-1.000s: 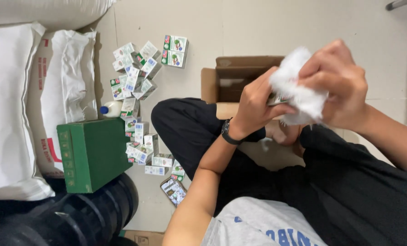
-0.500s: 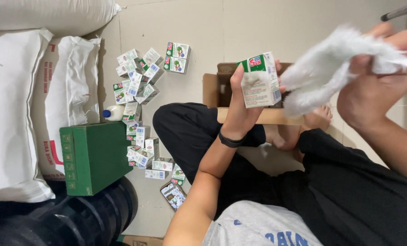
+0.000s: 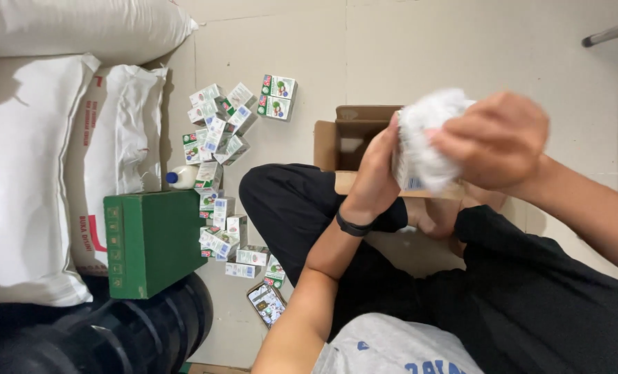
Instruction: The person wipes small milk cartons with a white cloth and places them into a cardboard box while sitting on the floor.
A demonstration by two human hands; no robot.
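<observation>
My left hand point(image 3: 374, 173) grips a small white and green carton point(image 3: 404, 181), mostly hidden behind a crumpled white cloth point(image 3: 425, 135). My right hand point(image 3: 494, 142) presses that cloth against the carton's face. Both hands are raised in front of an open brown cardboard box point(image 3: 343, 135) on the floor. A black band sits on my left wrist. I sit cross-legged in dark trousers.
Several small cartons point(image 3: 219, 138) lie scattered on the pale floor to the left, with a white bottle with a blue cap point(image 3: 181, 178). A green box point(image 3: 153, 239), white sacks point(image 3: 39, 180), a black tyre point(image 3: 115, 336) and a phone point(image 3: 267, 303) lie nearby.
The carton was uncovered in my left hand with the cloth pulled away to the right. Now my right hand has brought the cloth back over the carton.
</observation>
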